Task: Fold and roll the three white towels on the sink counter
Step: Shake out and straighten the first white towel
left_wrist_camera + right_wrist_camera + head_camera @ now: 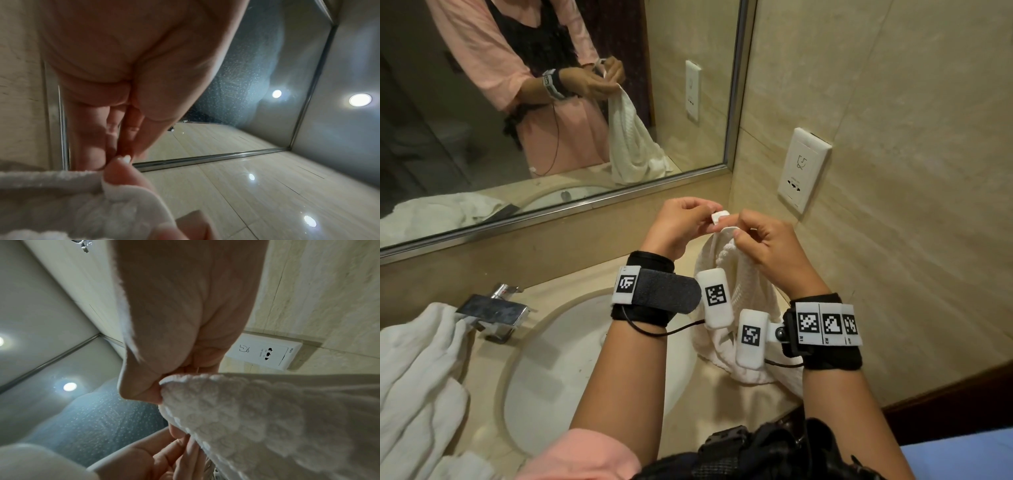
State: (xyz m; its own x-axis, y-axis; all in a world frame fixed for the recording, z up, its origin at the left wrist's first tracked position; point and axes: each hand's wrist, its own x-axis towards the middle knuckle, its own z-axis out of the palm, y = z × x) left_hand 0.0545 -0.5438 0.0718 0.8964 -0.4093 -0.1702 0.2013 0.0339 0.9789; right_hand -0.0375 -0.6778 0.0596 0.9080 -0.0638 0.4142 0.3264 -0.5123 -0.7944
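Observation:
A white waffle-weave towel [739, 291] hangs from both hands above the counter [722, 404], right of the sink; its lower end is bunched on the counter. My left hand [710, 219] pinches a small folded corner at the towel's top. Just right of it, my right hand [734, 234] pinches the top hem. In the left wrist view the left fingertips [125, 152] close on the towel's tip above the towel hem [61, 183]. The right wrist view has the right thumb [141, 391] pressed on the towel [257, 418]. More white towel cloth [417, 377] lies heaped at the left.
The oval sink basin [571, 359] sits in the counter's middle, with a chrome faucet [493, 308] behind it, partly draped by the left heap. A mirror [551, 102] spans the back wall. A wall socket [803, 169] is on the tiled right wall.

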